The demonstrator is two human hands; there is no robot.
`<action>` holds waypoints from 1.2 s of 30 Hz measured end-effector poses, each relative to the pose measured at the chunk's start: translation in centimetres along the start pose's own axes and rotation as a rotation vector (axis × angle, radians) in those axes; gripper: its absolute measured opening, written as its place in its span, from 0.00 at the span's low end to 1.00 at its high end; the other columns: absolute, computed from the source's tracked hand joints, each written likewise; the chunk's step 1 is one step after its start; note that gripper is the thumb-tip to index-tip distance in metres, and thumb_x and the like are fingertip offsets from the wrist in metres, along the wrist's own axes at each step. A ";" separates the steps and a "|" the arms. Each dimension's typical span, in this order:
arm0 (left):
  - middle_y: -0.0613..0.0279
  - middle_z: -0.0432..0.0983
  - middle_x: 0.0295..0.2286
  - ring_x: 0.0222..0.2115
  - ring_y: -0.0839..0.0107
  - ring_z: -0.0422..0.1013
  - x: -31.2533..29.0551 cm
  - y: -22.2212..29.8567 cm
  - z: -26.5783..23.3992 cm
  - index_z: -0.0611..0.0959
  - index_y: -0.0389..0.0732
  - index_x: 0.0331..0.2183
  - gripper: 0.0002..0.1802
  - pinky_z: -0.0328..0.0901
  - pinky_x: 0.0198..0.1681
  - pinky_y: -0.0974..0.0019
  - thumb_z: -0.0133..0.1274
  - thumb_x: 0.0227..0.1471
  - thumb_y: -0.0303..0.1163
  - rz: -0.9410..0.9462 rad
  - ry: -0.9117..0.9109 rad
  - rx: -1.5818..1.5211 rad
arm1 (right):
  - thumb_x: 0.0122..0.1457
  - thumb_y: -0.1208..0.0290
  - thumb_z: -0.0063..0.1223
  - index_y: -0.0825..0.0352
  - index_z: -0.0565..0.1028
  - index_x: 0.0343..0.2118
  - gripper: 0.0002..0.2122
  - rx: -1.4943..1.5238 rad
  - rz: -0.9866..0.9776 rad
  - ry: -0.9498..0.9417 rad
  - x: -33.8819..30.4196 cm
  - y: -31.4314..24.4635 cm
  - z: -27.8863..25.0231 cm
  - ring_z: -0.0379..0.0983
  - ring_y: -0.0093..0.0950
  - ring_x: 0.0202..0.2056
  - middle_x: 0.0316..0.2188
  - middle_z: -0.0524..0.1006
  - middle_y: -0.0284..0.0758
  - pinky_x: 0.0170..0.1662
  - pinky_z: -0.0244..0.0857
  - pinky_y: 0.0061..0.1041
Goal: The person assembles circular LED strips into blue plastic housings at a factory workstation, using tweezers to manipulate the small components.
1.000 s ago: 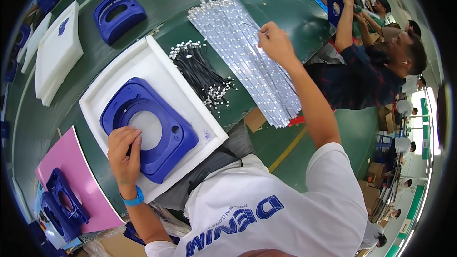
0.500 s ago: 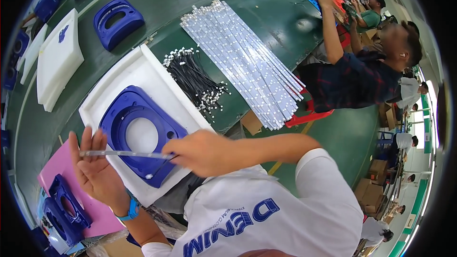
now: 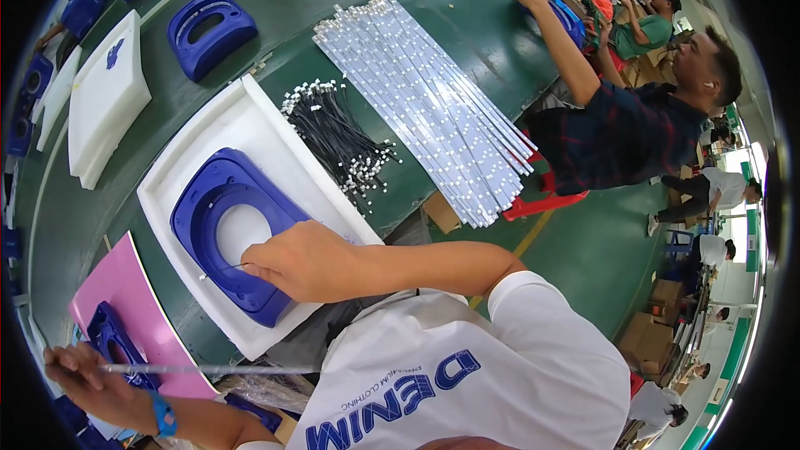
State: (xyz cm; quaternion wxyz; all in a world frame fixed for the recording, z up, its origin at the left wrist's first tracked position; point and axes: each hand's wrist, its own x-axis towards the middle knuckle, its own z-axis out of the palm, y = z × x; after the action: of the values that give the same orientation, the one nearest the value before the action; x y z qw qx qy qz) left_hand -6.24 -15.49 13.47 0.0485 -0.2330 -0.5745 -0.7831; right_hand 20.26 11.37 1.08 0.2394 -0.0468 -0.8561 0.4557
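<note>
At the lower left, my left hand [image 3: 92,379] pinches one end of a thin, clear-white LED strip [image 3: 208,369]. The strip stretches level to the right, towards my shirt. My right hand [image 3: 308,262] is closed above a blue plastic housing [image 3: 196,204] with a large round opening. From its fingertips sticks out a thin dark cable [image 3: 225,270] with a small white connector at the tip. The housing lies in a white foam tray [image 3: 158,192]. My right hand covers its lower right part.
Beyond the tray lie a bundle of black cables [image 3: 329,129] with white connectors and a stack of LED strips [image 3: 425,108]. Another blue housing [image 3: 208,32] and foam blocks [image 3: 112,100] stand far left. A pink sheet [image 3: 137,292] lies nearer. A co-worker [image 3: 617,133] works at right.
My left hand has carried the LED strip down and left. My right hand no longer grips the strip's other end and has shifted slightly left over the housing, the cable showing at its fingertips.
</note>
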 end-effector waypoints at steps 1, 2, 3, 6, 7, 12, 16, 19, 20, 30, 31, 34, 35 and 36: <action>0.67 0.70 0.25 0.16 0.83 0.52 -0.5 1.2 1.0 0.80 0.33 0.43 0.17 0.48 0.24 0.75 0.44 0.73 0.38 -0.004 0.023 0.101 | 0.65 0.69 0.57 0.65 0.78 0.37 0.05 -0.108 0.040 -0.090 0.1 0.0 -0.6 0.80 0.44 0.27 0.25 0.82 0.40 0.28 0.70 0.43; 0.67 0.70 0.25 0.16 0.83 0.52 -1.6 1.4 2.1 0.80 0.33 0.43 0.17 0.48 0.24 0.75 0.44 0.73 0.38 -0.003 0.017 0.099 | 0.65 0.69 0.57 0.65 0.78 0.37 0.05 -0.108 0.041 -0.084 0.1 -0.1 -0.6 0.80 0.44 0.27 0.25 0.82 0.40 0.28 0.70 0.43; 0.66 0.73 0.27 0.17 0.82 0.56 -3.0 0.8 3.2 0.81 0.33 0.44 0.15 0.50 0.23 0.75 0.47 0.71 0.35 -0.064 -0.220 0.271 | 0.65 0.67 0.57 0.64 0.78 0.37 0.06 -0.115 0.019 -0.088 0.2 -0.3 -0.3 0.80 0.44 0.26 0.24 0.81 0.39 0.28 0.70 0.43; 0.60 0.79 0.32 0.20 0.77 0.66 -9.1 -2.8 8.6 0.85 0.33 0.44 0.10 0.58 0.22 0.71 0.54 0.64 0.27 -0.076 -0.716 0.505 | 0.65 0.64 0.56 0.63 0.78 0.35 0.08 -0.105 -0.019 -0.095 0.7 -0.7 1.3 0.79 0.44 0.25 0.23 0.81 0.38 0.28 0.70 0.44; 0.60 0.79 0.31 0.21 0.76 0.67 -10.5 -3.9 10.0 0.85 0.34 0.44 0.09 0.60 0.23 0.71 0.54 0.63 0.25 -0.035 -0.821 0.587 | 0.65 0.63 0.56 0.62 0.78 0.34 0.09 -0.091 -0.027 -0.086 0.8 -0.5 1.3 0.79 0.44 0.25 0.22 0.80 0.38 0.28 0.70 0.44; 0.61 0.79 0.25 0.19 0.78 0.66 -12.5 -5.7 8.7 0.86 0.33 0.43 0.09 0.60 0.23 0.71 0.53 0.62 0.20 -0.176 -0.855 0.687 | 0.65 0.63 0.56 0.62 0.78 0.31 0.09 -0.169 -0.048 -0.161 0.7 0.0 -0.5 0.81 0.42 0.28 0.23 0.80 0.37 0.32 0.72 0.43; 0.60 0.80 0.26 0.20 0.81 0.67 -12.3 -6.0 7.6 0.86 0.30 0.43 0.10 0.61 0.24 0.73 0.52 0.64 0.20 -0.421 -0.662 0.504 | 0.65 0.68 0.59 0.64 0.84 0.40 0.08 -0.079 -0.160 0.046 -0.2 3.2 -3.3 0.82 0.33 0.29 0.28 0.84 0.36 0.34 0.75 0.33; 0.59 0.82 0.27 0.20 0.79 0.69 -13.7 -6.3 7.0 0.87 0.30 0.43 0.10 0.64 0.24 0.73 0.52 0.64 0.21 -0.445 -0.754 0.510 | 0.65 0.73 0.61 0.69 0.85 0.41 0.07 0.455 0.326 -0.120 0.0 0.7 -4.6 0.81 0.24 0.27 0.31 0.86 0.36 0.30 0.73 0.25; 0.59 0.82 0.27 0.21 0.79 0.70 -14.0 -6.6 7.1 0.87 0.31 0.43 0.10 0.65 0.25 0.72 0.53 0.63 0.21 -0.481 -0.758 0.489 | 0.65 0.74 0.61 0.71 0.85 0.40 0.07 0.639 0.435 -0.117 0.0 0.4 -4.6 0.80 0.21 0.27 0.31 0.86 0.37 0.29 0.72 0.21; 0.61 0.76 0.43 0.29 0.79 0.70 -12.7 -8.0 7.9 0.84 0.33 0.53 0.16 0.67 0.30 0.73 0.52 0.66 0.22 -0.476 -0.701 0.289 | 0.67 0.78 0.57 0.74 0.80 0.37 0.04 1.094 0.454 0.277 0.2 1.7 -4.5 0.79 0.23 0.26 0.39 0.85 0.46 0.26 0.69 0.18; 0.62 0.75 0.43 0.29 0.79 0.70 -12.3 -8.0 7.6 0.84 0.33 0.54 0.17 0.66 0.30 0.73 0.51 0.67 0.22 -0.523 -0.617 0.220 | 0.68 0.77 0.57 0.74 0.80 0.38 0.05 1.175 0.452 0.209 0.2 2.0 -5.0 0.78 0.21 0.24 0.38 0.86 0.45 0.25 0.68 0.17; 0.63 0.75 0.38 0.29 0.79 0.71 -11.4 -7.7 7.9 0.83 0.32 0.55 0.17 0.66 0.30 0.75 0.50 0.68 0.23 -0.587 -0.625 0.087 | 0.68 0.75 0.58 0.75 0.82 0.42 0.08 0.885 0.634 -0.015 0.7 1.0 -4.4 0.74 0.18 0.22 0.33 0.86 0.41 0.24 0.65 0.16; 0.63 0.75 0.38 0.29 0.79 0.71 -11.3 -7.2 8.4 0.83 0.32 0.55 0.17 0.66 0.30 0.75 0.50 0.68 0.23 -0.596 -0.617 0.088 | 0.68 0.75 0.58 0.75 0.82 0.42 0.08 0.886 0.643 -0.023 0.7 0.7 -3.9 0.74 0.18 0.22 0.33 0.86 0.41 0.24 0.65 0.16; 0.63 0.74 0.36 0.29 0.78 0.73 -11.3 -7.0 9.2 0.83 0.31 0.56 0.17 0.66 0.30 0.76 0.49 0.68 0.22 -0.622 -0.677 0.093 | 0.68 0.74 0.58 0.75 0.82 0.44 0.09 0.821 0.612 -0.072 0.5 0.4 -3.1 0.73 0.16 0.22 0.32 0.86 0.38 0.24 0.64 0.15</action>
State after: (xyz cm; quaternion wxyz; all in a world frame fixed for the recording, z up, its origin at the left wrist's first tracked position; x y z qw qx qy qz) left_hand 4.22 -6.82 4.65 -0.3687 -0.2899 -0.6353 -0.6135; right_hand 21.11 14.12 2.36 0.0642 -0.1819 -0.5615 0.8047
